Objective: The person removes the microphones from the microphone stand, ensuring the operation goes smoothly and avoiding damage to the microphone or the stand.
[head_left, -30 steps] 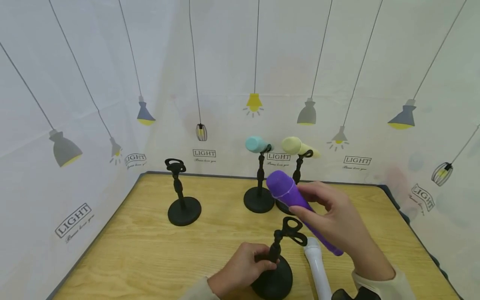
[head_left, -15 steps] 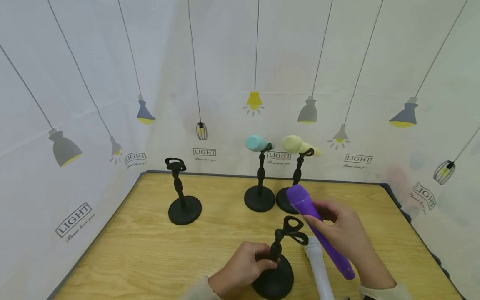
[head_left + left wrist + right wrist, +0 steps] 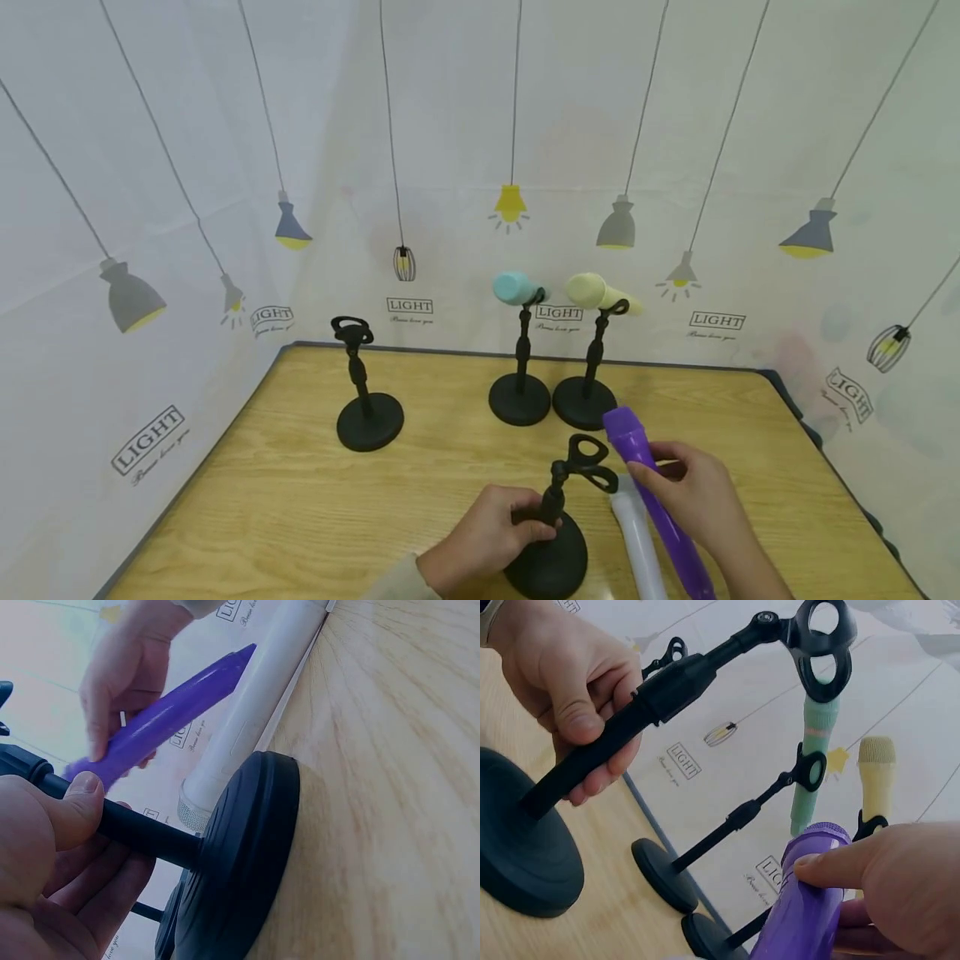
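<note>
My left hand (image 3: 487, 533) grips the stem of a black microphone stand (image 3: 553, 500) near the table's front; its round base rests on the wood and its clip holds nothing. In the left wrist view the thumb (image 3: 86, 796) lies along that stem. My right hand (image 3: 697, 496) pinches a purple microphone (image 3: 663, 512) between thumb and fingers, head up and tilted, just right of the stand's clip. Beneath it a white microphone (image 3: 636, 537) lies on the table, partly covered by the purple one in the head view.
Two stands at the back hold a teal microphone (image 3: 513, 287) and a pale yellow microphone (image 3: 588, 290). Another black stand (image 3: 367, 417) with a bare clip is at the left. White sheets printed with lamps (image 3: 510, 204) surround the wooden table (image 3: 300, 517).
My right hand has moved the purple microphone down and to the right, tipping it more upright, away from the back stands. The left hand and its stand have stayed in place.
</note>
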The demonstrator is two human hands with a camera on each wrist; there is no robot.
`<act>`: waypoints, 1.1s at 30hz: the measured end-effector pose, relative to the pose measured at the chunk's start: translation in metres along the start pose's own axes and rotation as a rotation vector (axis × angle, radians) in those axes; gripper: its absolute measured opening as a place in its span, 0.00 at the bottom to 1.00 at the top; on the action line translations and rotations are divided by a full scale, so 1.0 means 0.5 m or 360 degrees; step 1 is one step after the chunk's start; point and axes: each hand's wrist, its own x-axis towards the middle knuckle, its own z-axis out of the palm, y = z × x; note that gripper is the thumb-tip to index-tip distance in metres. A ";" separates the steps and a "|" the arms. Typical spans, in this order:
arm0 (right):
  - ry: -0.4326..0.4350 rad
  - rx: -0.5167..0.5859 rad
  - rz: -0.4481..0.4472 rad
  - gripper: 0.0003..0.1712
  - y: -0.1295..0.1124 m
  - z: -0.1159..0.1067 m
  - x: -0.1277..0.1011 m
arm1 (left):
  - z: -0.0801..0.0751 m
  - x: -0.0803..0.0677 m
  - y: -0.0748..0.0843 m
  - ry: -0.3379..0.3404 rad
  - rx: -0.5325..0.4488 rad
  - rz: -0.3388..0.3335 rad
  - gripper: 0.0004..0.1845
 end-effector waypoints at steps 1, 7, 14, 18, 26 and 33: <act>0.0002 -0.0004 0.0009 0.40 0.006 0.002 0.000 | 0.000 0.000 -0.001 0.0001 0.0000 -0.0003 0.07; -0.0003 -0.0007 0.0003 0.38 0.041 0.013 0.000 | 0.001 0.000 -0.006 0.0001 -0.0014 0.0019 0.08; -0.0013 -0.0046 0.0059 0.40 0.078 0.020 -0.002 | 0.001 0.001 -0.006 0.0007 0.0002 0.0042 0.08; -0.0028 -0.0058 0.0079 0.40 0.102 0.024 -0.006 | 0.000 0.000 -0.007 0.0000 -0.0008 0.0054 0.08; -0.0060 0.0018 0.0253 0.45 0.137 0.033 -0.018 | 0.000 0.001 -0.006 -0.0007 -0.0029 0.0069 0.09; -0.0078 0.0063 0.0328 0.47 0.157 0.037 -0.030 | 0.001 0.000 -0.007 0.0000 -0.0043 0.0058 0.09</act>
